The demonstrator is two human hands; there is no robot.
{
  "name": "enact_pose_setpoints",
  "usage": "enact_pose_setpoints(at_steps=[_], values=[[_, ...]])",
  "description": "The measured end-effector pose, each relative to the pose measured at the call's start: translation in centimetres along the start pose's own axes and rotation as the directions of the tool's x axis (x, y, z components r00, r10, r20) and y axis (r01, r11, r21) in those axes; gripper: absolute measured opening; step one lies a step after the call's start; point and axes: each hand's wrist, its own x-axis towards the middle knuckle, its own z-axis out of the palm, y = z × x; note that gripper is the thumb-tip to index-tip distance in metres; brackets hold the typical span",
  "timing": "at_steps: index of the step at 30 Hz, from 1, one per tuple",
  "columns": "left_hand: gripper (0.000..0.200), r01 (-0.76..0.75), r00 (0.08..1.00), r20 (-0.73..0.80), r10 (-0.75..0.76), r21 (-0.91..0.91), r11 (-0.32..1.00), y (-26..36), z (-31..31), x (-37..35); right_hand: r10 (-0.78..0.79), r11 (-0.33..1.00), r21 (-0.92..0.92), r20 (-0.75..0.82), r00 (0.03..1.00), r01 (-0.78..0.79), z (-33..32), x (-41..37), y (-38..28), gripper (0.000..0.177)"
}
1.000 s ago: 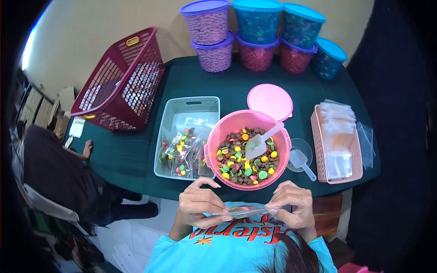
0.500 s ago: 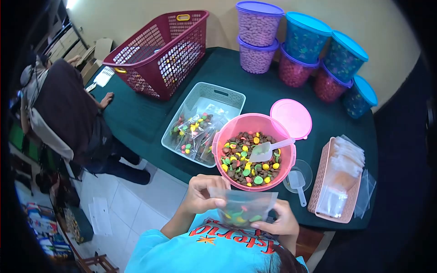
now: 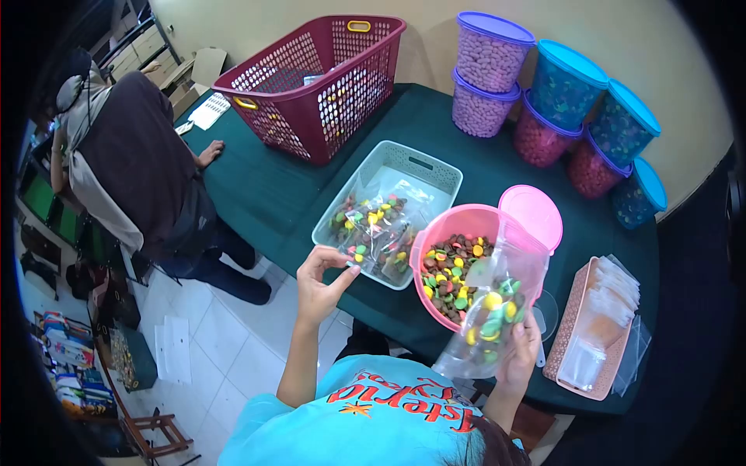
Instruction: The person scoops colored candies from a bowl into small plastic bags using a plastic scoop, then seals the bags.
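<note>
In my right hand [image 3: 519, 357] is a clear plastic bag [image 3: 493, 322] with yellow, green and brown candies, held tilted by its side edge. It hangs in front of the pink tub [image 3: 420, 272], which holds brown, yellow, green and red candies, and hides part of it. My left hand [image 3: 320, 286] is raised apart from the bag, near the front left of the pale green tray [image 3: 320, 233]. Its thumb and index finger are pinched together, with a tiny whitish bit at the tips that I cannot make out. Several filled bags [image 3: 373, 225] lie in the tray.
A maroon laundry basket [image 3: 280, 124] stands at the back left. Lidded purple tubs [image 3: 486, 113] and blue-lidded tubs [image 3: 571, 85] are stacked along the wall. A pink lid [image 3: 536, 213] and a basket of empty bags [image 3: 571, 365] are at right. Another person [image 3: 140, 163] stands at left.
The bag, held in both hands before, has moved up and right in my right hand and turned. My left hand has let go of it and moved up and left. The view has shifted.
</note>
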Motion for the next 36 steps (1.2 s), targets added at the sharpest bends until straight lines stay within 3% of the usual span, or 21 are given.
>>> enact_pose_setpoints(at_steps=[1,3,4,8,11,15,18,20,23,27,28,31,33,35,36], values=[[0.016,-0.006,1.0,0.012,0.006,-0.005,1.0,-0.8,-0.5,1.0,0.027,0.998,0.055,0.01,1.0,-0.027,0.3,0.2,0.4,0.044],[0.018,-0.123,0.986,0.141,0.091,0.242,0.962,-2.1,-1.3,3.2,0.027,0.993,0.12,-0.066,0.997,-0.019,2.7,0.6,1.2,0.042],[0.021,-0.104,0.982,0.177,0.062,0.238,0.966,-2.7,-1.4,4.3,0.043,0.983,0.184,-0.129,0.991,-0.018,4.0,0.9,1.6,0.041],[0.03,-0.258,0.911,0.394,0.124,0.308,0.916,-6.8,-1.8,7.7,0.027,0.994,0.113,-0.26,0.965,0.003,7.8,2.2,4.5,0.042],[0.039,-0.323,0.834,0.541,0.103,0.329,0.888,-9.7,-2.1,9.1,0.032,0.985,0.17,-0.239,0.97,0.009,9.5,2.5,6.6,0.044],[0.045,-0.405,0.729,0.676,0.104,0.304,0.862,-11.4,-2.4,10.2,-0.086,0.99,0.082,-0.292,0.952,0.114,12.6,2.4,8.0,0.055],[0.041,-0.426,0.676,0.73,0.101,0.275,0.862,-12.4,-2.6,10.4,-0.063,0.991,0.092,-0.347,0.936,0.101,13.4,1.8,9.6,0.062],[0.037,-0.435,0.689,0.711,0.14,0.251,0.864,-13.4,-2.7,10.4,-0.015,0.997,0.06,-0.359,0.933,0.039,14.4,1.7,9.9,0.066],[0.034,-0.417,0.697,0.702,0.148,0.228,0.88,-13.6,-3.2,10.1,0.0,0.996,0.086,-0.345,0.939,0.031,16.2,2.4,10.4,0.058],[0.029,-0.441,0.69,0.699,0.187,0.202,0.874,-12.0,-5.0,9.1,0.132,0.984,-0.077,-0.281,0.95,-0.159,16.4,3.3,12.3,0.052],[0.028,-0.432,0.677,0.715,0.175,0.194,0.881,-11.9,-5.6,8.8,0.108,0.99,-0.053,-0.282,0.953,-0.128,16.0,3.9,13.7,0.046],[0.035,-0.378,0.651,0.752,0.106,0.2,0.904,-11.1,-7.2,8.2,0.183,0.963,-0.139,-0.285,0.941,-0.229,16.3,5.9,14.8,0.042],[0.036,-0.381,0.608,0.791,0.075,0.207,0.901,-11.2,-7.9,8.1,0.164,0.971,-0.127,-0.269,0.949,-0.204,15.5,6.8,16.4,0.038],[0.035,-0.31,0.62,0.783,0.042,0.196,0.93,-10.8,-8.6,8.5,0.171,0.972,-0.113,-0.253,0.952,-0.205,14.8,7.4,17.3,0.039],[0.03,-0.32,0.619,0.781,0.088,0.149,0.936,-10.2,-8.8,9.1,0.159,0.974,-0.113,-0.27,0.95,-0.195,14.5,7.6,17.7,0.039]])
